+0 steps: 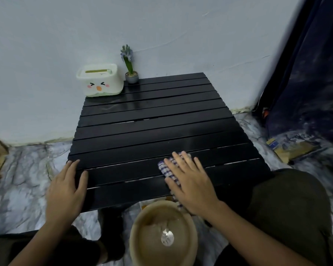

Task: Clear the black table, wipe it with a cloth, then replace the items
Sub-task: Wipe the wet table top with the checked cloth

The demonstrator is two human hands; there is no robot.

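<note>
A pale wall (161,25) stands behind the black table (161,127), which sits on a marbled floor (23,179). The right hand (192,185) presses flat, fingers spread, on the checked cloth (166,167) near the table's front edge. The left hand (65,191) rests open on the front left corner.

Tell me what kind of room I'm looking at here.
Probably a corner of a home, with the person sitting on the floor. A low black slatted table stands against a plain wall, bearing a tissue box and potted plant, beside a dark curtain.
</note>
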